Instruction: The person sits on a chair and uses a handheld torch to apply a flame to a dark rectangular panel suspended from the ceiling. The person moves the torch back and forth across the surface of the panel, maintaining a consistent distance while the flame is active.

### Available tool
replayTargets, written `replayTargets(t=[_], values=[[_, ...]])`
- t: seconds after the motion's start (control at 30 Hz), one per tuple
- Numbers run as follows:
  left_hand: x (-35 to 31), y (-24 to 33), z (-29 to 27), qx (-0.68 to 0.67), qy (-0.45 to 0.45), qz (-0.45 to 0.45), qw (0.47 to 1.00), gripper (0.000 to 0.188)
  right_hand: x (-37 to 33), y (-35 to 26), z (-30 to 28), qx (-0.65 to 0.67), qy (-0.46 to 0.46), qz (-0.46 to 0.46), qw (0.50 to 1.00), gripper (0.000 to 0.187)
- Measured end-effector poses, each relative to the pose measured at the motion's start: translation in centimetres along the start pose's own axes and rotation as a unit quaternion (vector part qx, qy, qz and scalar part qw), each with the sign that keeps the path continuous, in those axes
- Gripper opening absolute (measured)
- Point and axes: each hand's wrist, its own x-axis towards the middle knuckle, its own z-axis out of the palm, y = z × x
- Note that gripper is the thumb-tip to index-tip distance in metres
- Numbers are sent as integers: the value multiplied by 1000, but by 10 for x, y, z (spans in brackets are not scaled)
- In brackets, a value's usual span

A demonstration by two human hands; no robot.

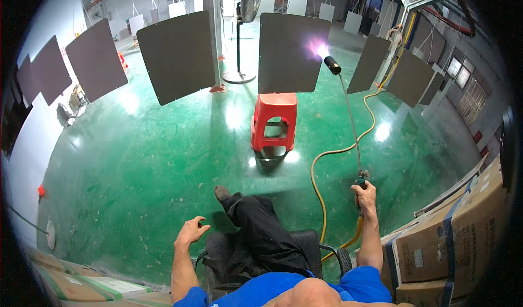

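Note:
My right hand [365, 194] is closed around the handle of a gas torch [354, 134]. Its long thin pipe reaches forward to a black burner head [333, 65]. A bright white-violet flame [318, 49] comes out of the burner at the right part of a dark grey panel [289, 56] with rounded corners. A yellow hose [315, 179] runs from the torch handle. Beside the chair's left armrest, my left hand [193, 231] holds nothing, its fingers loosely bent and apart.
Below the panel stands a red plastic stool [275, 122]. More dark panels [177, 56] hang in a row on both sides. Behind them is a standing fan [238, 40]. I sit on a black chair [306, 247]; cardboard boxes [422, 257] are stacked at my right, others [81, 280] at my left.

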Motion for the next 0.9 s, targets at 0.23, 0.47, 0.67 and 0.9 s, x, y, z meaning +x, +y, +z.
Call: replayTargets(t=[0.23, 0.47, 0.67, 0.9], values=[[6, -11, 2, 0, 6, -5, 1000, 55, 2, -47, 18, 39, -25, -17, 999, 15], [7, -16, 2, -10, 3, -8, 1000, 54, -23, -75, 46, 35, -70, -9, 997, 17], [7, -19, 5, -5, 6, 1, 1000, 55, -26, -79, 51, 20, -103, 4, 995, 21], [5, -15, 1, -17, 3, -12, 1000, 56, -15, -73, 51, 12, -70, -7, 997, 23]])
